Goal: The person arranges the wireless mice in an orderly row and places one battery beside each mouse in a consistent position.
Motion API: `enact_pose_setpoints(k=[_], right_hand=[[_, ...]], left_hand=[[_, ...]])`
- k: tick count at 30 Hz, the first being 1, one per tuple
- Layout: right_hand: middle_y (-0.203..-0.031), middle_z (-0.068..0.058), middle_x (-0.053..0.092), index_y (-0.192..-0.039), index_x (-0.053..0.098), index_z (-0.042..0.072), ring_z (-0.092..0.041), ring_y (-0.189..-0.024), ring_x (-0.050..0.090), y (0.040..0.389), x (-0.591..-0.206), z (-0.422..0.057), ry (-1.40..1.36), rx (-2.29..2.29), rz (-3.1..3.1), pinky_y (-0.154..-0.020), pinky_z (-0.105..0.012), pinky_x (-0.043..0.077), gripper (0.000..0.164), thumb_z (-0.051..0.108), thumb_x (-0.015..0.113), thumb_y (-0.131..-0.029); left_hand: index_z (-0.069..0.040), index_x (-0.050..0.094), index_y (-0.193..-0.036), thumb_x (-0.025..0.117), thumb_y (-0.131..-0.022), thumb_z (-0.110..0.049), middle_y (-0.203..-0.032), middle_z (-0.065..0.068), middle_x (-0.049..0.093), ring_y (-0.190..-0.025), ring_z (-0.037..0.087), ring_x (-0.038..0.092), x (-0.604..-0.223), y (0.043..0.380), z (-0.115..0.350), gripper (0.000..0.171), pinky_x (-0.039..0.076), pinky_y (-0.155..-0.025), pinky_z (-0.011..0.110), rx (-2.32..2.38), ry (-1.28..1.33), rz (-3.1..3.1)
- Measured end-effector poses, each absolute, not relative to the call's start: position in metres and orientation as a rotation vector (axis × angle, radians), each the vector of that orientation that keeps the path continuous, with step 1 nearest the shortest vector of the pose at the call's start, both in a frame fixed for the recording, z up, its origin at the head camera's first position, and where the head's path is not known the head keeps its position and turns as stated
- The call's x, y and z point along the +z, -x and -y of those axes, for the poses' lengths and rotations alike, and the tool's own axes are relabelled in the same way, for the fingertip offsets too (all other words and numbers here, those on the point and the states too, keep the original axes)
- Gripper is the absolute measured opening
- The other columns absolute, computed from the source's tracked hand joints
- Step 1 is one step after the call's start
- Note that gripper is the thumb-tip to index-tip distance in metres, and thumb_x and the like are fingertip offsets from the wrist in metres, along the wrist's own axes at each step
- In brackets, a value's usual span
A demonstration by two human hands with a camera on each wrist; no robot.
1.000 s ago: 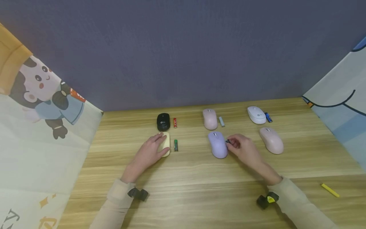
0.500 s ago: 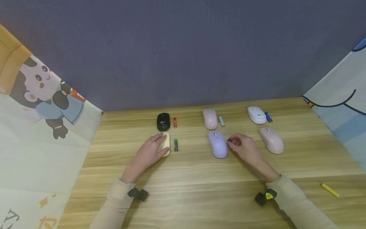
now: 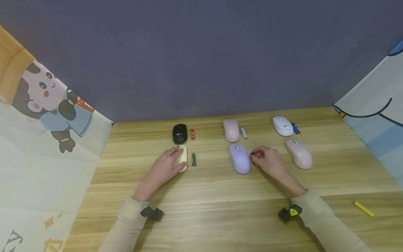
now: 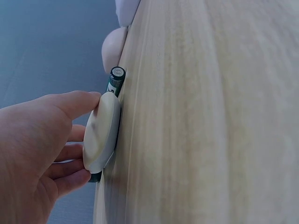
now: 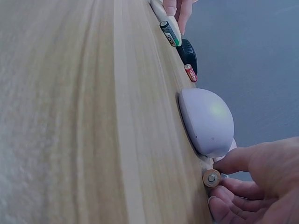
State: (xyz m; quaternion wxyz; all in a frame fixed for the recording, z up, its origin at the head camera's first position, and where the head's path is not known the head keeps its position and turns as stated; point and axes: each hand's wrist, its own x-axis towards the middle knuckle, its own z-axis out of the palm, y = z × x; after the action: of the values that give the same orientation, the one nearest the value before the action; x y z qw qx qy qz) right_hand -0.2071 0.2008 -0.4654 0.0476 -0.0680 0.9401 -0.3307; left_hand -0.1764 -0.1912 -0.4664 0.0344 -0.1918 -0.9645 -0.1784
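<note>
My left hand [image 3: 163,164] grips a pale yellow computer mouse [image 3: 183,159] on the table, thumb along one side and fingers at the other; the left wrist view shows the mouse [image 4: 102,133] low against the wood. A green and black battery [image 3: 193,160] lies just right of it. To the right of the purple mouse [image 3: 240,159], my right hand [image 3: 269,161] pinches a small battery [image 5: 211,178] between thumb and fingers, at table level. Only its end shows clearly in the right wrist view; the fingers cover the rest.
Along the back stand a black mouse [image 3: 179,133] with a red battery [image 3: 193,134], a pink mouse [image 3: 231,130] with a light grey battery [image 3: 244,133], and a white mouse [image 3: 282,126] with a blue battery [image 3: 296,128]. Another pink mouse [image 3: 299,154] and a yellow stick [image 3: 363,209] lie right.
My right hand has shifted slightly to the right with the battery, opening a small gap from the purple mouse. My left hand stays in place on the yellow mouse.
</note>
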Motion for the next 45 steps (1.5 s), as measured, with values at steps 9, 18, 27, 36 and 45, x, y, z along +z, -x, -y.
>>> enact_pose_setpoints(k=[9,18,27,36,45], right_hand=[[-0.092,-0.013,0.071,-0.115,0.068,-0.007,-0.022,-0.081,0.066,0.2075,-0.4649,-0.2004,0.193,-1.0,-2.857,-0.068,-0.03,0.052,0.028,0.015,0.069,-0.098],[-0.092,-0.013,0.072,-0.115,0.068,-0.006,-0.023,-0.083,0.066,0.2075,-0.4644,-0.2001,0.191,-1.001,-2.859,-0.07,-0.03,0.052,0.029,0.016,0.069,-0.098],[-0.093,-0.013,0.071,-0.115,0.069,-0.006,-0.023,-0.084,0.066,0.2071,-0.4639,-0.2008,0.188,-1.005,-2.86,-0.07,-0.031,0.052,0.029,0.017,0.069,-0.097],[-0.093,-0.014,0.072,-0.115,0.069,-0.006,-0.023,-0.084,0.067,0.2077,-0.4663,-0.2022,0.196,-1.012,-2.864,-0.07,-0.031,0.052,0.029,0.017,0.07,-0.098],[-0.092,-0.013,0.072,-0.115,0.069,-0.006,-0.022,-0.081,0.066,0.2078,-0.4678,-0.2029,0.195,-1.012,-2.873,-0.067,-0.029,0.051,0.03,0.018,0.07,-0.097]], left_hand=[[0.005,0.055,-0.143,0.072,-0.097,-0.037,-0.151,0.027,0.05,-0.138,0.045,0.05,-0.4679,0.1765,0.1923,0.065,0.041,-0.117,0.056,-0.546,0.597,2.952],[0.004,0.055,-0.144,0.071,-0.097,-0.038,-0.151,0.027,0.05,-0.138,0.045,0.05,-0.4672,0.1765,0.1925,0.065,0.041,-0.117,0.056,-0.543,0.592,2.957],[0.004,0.055,-0.144,0.071,-0.097,-0.038,-0.15,0.027,0.051,-0.138,0.045,0.051,-0.4671,0.1768,0.1925,0.064,0.041,-0.117,0.056,-0.535,0.598,2.953],[0.005,0.056,-0.143,0.072,-0.097,-0.038,-0.15,0.027,0.051,-0.137,0.045,0.051,-0.4672,0.177,0.1922,0.064,0.042,-0.116,0.056,-0.537,0.606,2.943],[0.005,0.056,-0.143,0.072,-0.097,-0.037,-0.149,0.028,0.052,-0.138,0.045,0.051,-0.4676,0.1776,0.1918,0.064,0.041,-0.117,0.055,-0.55,0.604,2.94]])
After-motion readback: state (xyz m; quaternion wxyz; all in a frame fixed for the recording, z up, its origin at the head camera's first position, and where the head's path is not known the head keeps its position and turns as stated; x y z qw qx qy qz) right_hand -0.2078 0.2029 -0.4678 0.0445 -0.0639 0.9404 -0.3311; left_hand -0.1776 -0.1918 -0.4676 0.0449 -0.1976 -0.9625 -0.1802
